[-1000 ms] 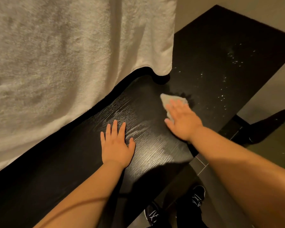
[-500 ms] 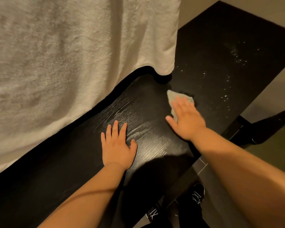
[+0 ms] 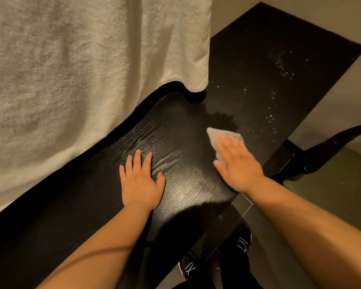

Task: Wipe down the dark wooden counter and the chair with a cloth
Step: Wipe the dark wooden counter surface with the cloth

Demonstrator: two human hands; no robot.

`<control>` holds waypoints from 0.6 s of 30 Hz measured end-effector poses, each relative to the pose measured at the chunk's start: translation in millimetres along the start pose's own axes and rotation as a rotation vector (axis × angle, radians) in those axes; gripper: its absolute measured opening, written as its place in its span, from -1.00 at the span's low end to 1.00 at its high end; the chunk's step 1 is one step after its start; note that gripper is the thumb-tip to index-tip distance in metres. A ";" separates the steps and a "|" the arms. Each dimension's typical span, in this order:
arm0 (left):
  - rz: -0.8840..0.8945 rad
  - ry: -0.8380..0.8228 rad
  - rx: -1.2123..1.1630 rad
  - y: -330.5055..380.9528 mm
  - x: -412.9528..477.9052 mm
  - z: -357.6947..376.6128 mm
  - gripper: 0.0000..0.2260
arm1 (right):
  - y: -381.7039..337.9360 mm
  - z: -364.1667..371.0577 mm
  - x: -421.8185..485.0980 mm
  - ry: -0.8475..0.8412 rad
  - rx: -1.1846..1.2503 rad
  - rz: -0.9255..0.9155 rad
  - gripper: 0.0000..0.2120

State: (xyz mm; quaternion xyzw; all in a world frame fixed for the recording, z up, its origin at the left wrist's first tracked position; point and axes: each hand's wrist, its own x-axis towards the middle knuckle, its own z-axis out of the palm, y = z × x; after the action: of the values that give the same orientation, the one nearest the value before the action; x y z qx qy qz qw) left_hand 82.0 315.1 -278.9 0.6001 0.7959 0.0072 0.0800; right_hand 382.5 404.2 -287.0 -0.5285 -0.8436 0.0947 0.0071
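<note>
The dark wooden counter (image 3: 269, 65) runs from the lower left to the upper right, with wet streaks in the middle and white specks farther right. A small grey cloth (image 3: 219, 135) lies flat on it. My right hand (image 3: 237, 164) presses the cloth down with straight fingers; only the cloth's far edge shows. My left hand (image 3: 141, 181) rests flat on the counter to the left, fingers spread, holding nothing. A dark chair (image 3: 329, 147) with a greenish seat stands at the right edge.
A large white towel (image 3: 81, 69) hangs over the counter's far side at the upper left, its corner near the cloth. Below the counter's near edge are my black shoes (image 3: 243, 240) on the floor.
My right hand has slid the cloth a little to the right along the counter. The view has shifted, bringing the chair further into sight. My left hand stays put.
</note>
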 end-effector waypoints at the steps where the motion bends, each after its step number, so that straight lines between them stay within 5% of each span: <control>1: -0.004 0.005 0.004 0.1 0.4 0.3 -0.34 | 8.2 -4.3 6.4 0.004 0.009 0.088 -0.29; 4: -0.010 0.000 0.001 -0.2 -0.9 0.2 -0.34 | -13.0 -5.3 1.0 -0.003 0.103 0.218 -0.33; 8: -0.005 0.001 -0.004 -0.8 -1.9 -1.4 -0.35 | -75.8 14.1 -53.9 0.008 0.139 -0.033 -0.37; 12: -0.004 0.009 -0.011 -0.6 -2.3 -1.0 -0.35 | -52.7 16.0 -60.0 0.008 0.072 -0.201 -0.42; 18: -0.007 0.019 -0.029 -1.2 -2.7 1.7 -0.36 | -3.3 -1.8 -26.6 0.008 0.054 0.232 -0.38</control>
State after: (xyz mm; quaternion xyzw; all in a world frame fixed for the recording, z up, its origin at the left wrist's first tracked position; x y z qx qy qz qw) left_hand 81.8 312.0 -280.4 0.5958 0.7986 0.0242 0.0813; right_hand 391.5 379.3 -282.4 -0.6226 -0.7739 0.1153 0.0137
